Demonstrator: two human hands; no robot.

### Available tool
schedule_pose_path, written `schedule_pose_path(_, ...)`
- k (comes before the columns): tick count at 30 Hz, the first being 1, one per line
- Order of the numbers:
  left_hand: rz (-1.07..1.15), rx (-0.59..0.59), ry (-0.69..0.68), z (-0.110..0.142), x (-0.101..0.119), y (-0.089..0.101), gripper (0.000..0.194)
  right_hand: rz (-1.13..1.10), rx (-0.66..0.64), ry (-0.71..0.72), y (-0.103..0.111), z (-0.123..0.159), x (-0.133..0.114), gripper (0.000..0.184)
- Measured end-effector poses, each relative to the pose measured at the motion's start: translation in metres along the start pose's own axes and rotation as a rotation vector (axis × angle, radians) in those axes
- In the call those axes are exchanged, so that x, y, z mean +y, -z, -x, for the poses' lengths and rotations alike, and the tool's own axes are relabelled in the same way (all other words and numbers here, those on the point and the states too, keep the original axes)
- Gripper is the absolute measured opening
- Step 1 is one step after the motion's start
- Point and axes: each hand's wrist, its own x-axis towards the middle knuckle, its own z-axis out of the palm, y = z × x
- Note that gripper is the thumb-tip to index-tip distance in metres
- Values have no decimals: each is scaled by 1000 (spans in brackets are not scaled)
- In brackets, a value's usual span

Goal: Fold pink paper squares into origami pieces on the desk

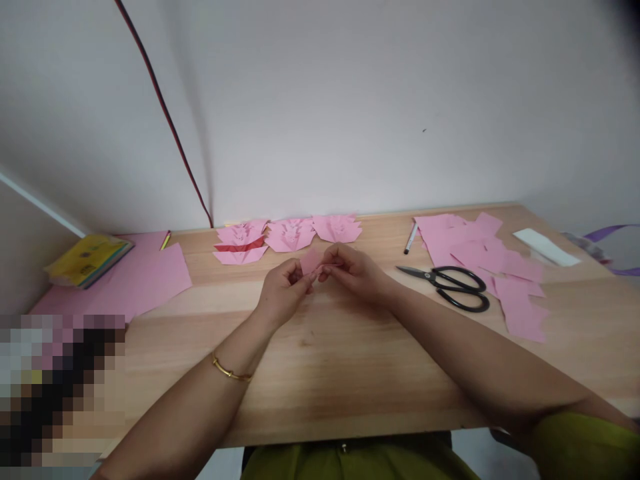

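Note:
Between my two hands is a small piece of pink paper [311, 262], held a little above the wooden table [310, 373]. My left hand [284, 288] pinches it from the left, thumb and fingers pressed together. From the right, my right hand [354, 272] pinches its other side, and the fingertips of both hands nearly meet. Fingers cover much of the paper, so its full shape is hidden. Just beyond my hands, folded pink paper pieces [291, 235] lie in stacks by the wall, one of them with a red strip [240, 245] across it.
Black-handled scissors [453, 283] lie right of my right forearm, blades pointing left. Beyond them are a pen [411, 238], pink paper scraps [463, 241] and a white strip [546, 247]. At left, a yellow pack [89, 260] rests on pink sheets [155, 277]. A cable [165, 110] runs down the wall.

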Motion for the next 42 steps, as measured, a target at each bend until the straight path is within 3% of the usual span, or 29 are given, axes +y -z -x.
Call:
schedule_pose_path(9,-127,22,-28,-4,-8,2,26,-145,-29,-32,-2,-1,11,15)
schedule_pose_path(20,-344,-78,-151,-6,-15,3,18,221,-15,-63,2,0,3,15)
schedule_pose_path(28,-339,-89,-118,-3,-7,5,23,180,-94,-47,3,0,3,21)
schedule_pose_path(42,-436,-115,-206,-5,-11,4,19,212,-42,-61,2,1,1,17)
